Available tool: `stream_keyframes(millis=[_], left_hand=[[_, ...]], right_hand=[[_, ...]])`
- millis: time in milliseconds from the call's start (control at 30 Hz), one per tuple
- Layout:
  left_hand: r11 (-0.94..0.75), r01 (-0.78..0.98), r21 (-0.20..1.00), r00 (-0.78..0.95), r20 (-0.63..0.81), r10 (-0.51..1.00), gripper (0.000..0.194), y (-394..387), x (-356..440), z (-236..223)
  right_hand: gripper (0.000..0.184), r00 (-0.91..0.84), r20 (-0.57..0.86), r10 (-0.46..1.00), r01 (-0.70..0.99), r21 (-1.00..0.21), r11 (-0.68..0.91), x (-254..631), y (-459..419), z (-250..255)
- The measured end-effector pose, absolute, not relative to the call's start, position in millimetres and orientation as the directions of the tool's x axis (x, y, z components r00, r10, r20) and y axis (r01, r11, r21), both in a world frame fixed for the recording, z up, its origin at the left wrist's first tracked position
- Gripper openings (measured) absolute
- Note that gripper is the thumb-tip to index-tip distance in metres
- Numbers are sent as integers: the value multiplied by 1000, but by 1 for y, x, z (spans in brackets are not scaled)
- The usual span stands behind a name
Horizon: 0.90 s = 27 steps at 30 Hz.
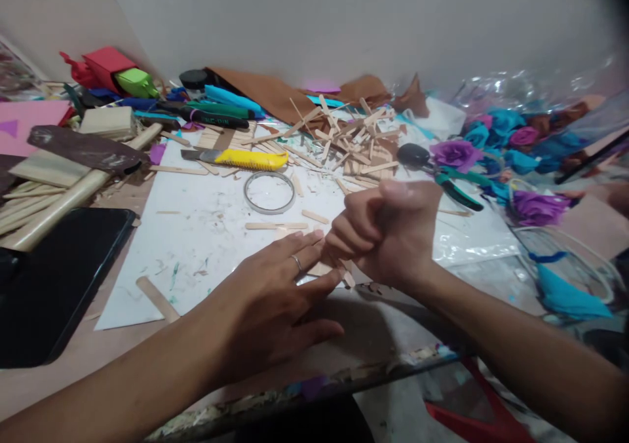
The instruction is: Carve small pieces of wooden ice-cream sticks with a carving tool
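Sticks of pale wood point(348, 279) lie beneath and between the fingers of the left hand point(278, 279), near the front of a white sheet point(191, 246) spread on the worktop point(29, 387). One end shows just below the right hand point(388, 233), its short visible length slanting down to the right and pointing back toward the person; the fingers cover the rest, so the full long axis cannot be told. The left grip is spread flat, palm down, resting without closing around anything. The right grip is curled into a fist beside the left fingertips, thumb uppermost; whether it encloses anything I cannot tell. Just beyond the left fingers, a loose stick point(276, 226) lies almost straight left to right, and a shorter piece point(315, 217) next to it slants nearer at its right end. Past these are a tape ring point(269, 211) lying flat and a yellow cutter point(250, 159), blade to the left. A heap of sticks point(356, 135) to their right points every way.
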<state>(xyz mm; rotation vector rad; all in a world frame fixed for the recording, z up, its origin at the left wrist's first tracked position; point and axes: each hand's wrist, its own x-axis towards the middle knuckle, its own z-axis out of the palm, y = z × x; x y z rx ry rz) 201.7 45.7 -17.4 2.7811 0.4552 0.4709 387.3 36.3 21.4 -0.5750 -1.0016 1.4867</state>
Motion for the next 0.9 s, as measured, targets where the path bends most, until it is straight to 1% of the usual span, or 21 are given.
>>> stream_keyframes(millis=[100,200,233,267,300,333,367,467,500,633,800,900], left_hand=[[-914,264,309,895,274,351,51,45,199,-20],[-916,252,313,875,331,353,47,44,198,-23],[-917,248,313,870,345,353,47,44,198,-24],[-919,246,307,868,352,350,47,44,198,-24],[-923,244,296,870,353,343,48,44,199,-24],[-929,243,281,872,356,335,49,45,199,-24],[-933,243,264,873,359,329,50,45,200,-23],[-939,239,248,878,358,318,51,45,202,-21],[-938,239,253,879,353,319,51,45,203,-20],[-926,246,287,880,333,338,50,44,203,-20],[-928,252,275,880,333,338,50,44,203,-19],[-924,251,289,881,326,342,49,44,204,-17]], right_hand=[[68,-175,174,969,-550,-834,50,391,36,32],[65,-122,244,962,-567,-813,135,397,36,45],[65,-140,255,957,-551,-823,139,399,36,48],[66,-141,276,951,-548,-822,158,400,36,48],[69,-141,265,954,-544,-826,149,400,37,47],[71,-107,290,951,-578,-796,178,400,38,45],[73,-133,307,942,-592,-787,173,400,40,41],[72,-283,286,915,-540,-836,95,400,45,31],[72,-306,276,911,-522,-849,82,401,46,29],[73,-314,283,906,-530,-844,80,405,50,24],[74,-384,318,867,-548,-834,63,407,53,21],[72,-380,300,875,-540,-840,54,406,51,22]])
